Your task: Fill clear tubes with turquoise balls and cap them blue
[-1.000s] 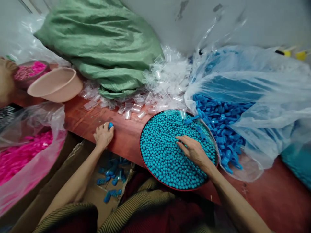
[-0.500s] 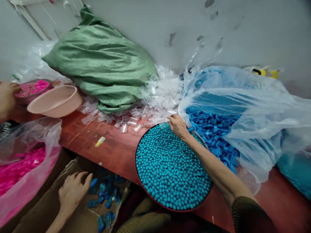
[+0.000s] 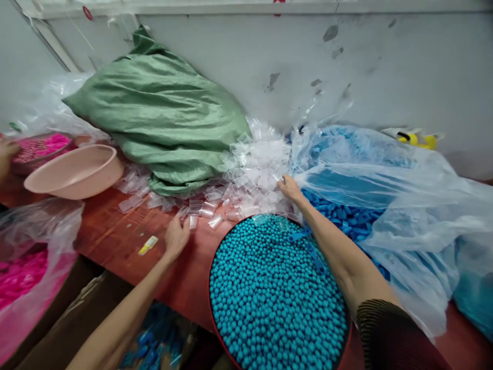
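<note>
My left hand (image 3: 177, 237) is on the red table at the near edge of a pile of clear plastic sleeves (image 3: 256, 177). Its fingers are curled in against one small clear sleeve (image 3: 193, 221); whether they grip it is hard to see. My right hand (image 3: 290, 188) reaches past the far rim of a round red tray full of teal beads (image 3: 277, 293). Its fingers are bent together at the right side of the pile, beside the plastic bag, and what they hold is hidden. Blue plastic clips (image 3: 316, 258) and several clear sleeves lie on the beads.
A green sack (image 3: 165, 113) rests on the pile. Right of it is a clear bag (image 3: 408, 205) with blue parts (image 3: 346, 218). Leftward are a pink basin (image 3: 77, 174), another person's hand (image 3: 6, 154) and a bag of pink parts (image 3: 25, 277). Blue pieces (image 3: 150, 344) fill a box below.
My left hand has risen from over the box to the sleeves on the table. My right hand has moved from the tray's far rim to the pile beyond. The view has tilted up slightly.
</note>
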`<state>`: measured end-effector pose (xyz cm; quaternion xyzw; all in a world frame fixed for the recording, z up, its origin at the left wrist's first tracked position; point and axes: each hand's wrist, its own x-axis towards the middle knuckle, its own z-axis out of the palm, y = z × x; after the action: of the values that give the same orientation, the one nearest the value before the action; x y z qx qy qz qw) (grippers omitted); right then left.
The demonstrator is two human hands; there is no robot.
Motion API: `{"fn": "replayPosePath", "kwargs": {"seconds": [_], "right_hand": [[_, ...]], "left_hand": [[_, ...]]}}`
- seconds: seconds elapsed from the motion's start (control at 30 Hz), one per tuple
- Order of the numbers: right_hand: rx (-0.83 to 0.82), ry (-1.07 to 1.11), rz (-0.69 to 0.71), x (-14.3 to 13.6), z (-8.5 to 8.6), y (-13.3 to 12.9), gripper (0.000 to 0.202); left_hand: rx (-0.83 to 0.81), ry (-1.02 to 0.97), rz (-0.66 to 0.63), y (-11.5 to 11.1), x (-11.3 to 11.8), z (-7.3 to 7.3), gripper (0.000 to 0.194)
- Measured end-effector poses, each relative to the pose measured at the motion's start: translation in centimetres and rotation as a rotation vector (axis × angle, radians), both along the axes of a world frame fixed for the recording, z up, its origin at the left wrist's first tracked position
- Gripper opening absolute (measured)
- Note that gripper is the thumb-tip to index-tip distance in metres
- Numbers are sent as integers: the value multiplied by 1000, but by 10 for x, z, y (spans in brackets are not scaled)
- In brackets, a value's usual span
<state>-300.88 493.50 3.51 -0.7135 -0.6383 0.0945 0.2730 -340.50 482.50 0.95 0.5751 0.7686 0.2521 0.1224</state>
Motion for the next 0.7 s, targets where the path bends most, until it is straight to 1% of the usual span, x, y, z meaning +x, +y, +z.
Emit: {"fn": "replayPosePath", "kwargs": {"seconds": [0.07, 0.17, 0.3, 0.37, 0.43, 0.5, 0.57, 0.63, 0.7], "right_hand": [[-10, 10, 3, 3, -6, 7, 42], [5, 15, 12, 1, -12, 13, 44], [57, 107, 96, -5, -18, 17, 43], [24, 171, 147, -9, -18, 17, 43], [-22, 211, 187, -13, -16, 13, 40], [-64, 246, 241, -16, -12, 6, 37], [-94, 262, 307, -17, -6, -3, 35], [-94, 253, 361, -18, 0, -14, 34], [-53, 214, 370, -19, 5, -24, 33]], "left_hand": [[50, -157, -63, 18, 24, -3, 50], [104, -405, -97, 47, 59, -7, 47], [105, -536, -146, 90, 97, -14, 43], [88, -590, -194, 107, 114, -14, 41], [71, -633, -248, 120, 129, -10, 39], [46, -665, -327, 125, 141, -2, 36], [42, -662, -441, 123, 148, 10, 35], [74, -615, -551, 115, 152, 22, 35], [116, -542, -625, 103, 155, 31, 37]]}}
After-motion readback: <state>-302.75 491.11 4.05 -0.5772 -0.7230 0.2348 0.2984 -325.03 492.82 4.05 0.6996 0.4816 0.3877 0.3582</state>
